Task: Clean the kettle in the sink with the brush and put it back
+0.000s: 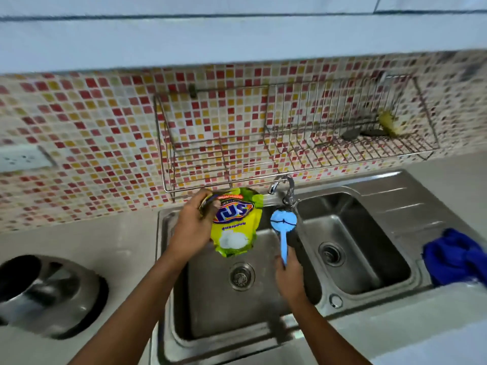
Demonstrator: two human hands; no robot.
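Observation:
My left hand (193, 227) grips a yellow-green detergent pouch (235, 225) by its top, upside down, over the left basin of the steel sink (263, 343). My right hand (288, 279) holds the blue handle of a round-headed brush (284, 222), its head raised beside the pouch and just under the tap (283, 187). The steel kettle (44, 293) stands open-topped on the counter at the left, well apart from both hands.
A wire dish rack (290, 143) hangs on the mosaic wall above the sink, with a yellowish sponge (388, 122) in it. A blue cloth (456, 256) lies on the drainboard at right. A wall socket (23, 158) sits at far left.

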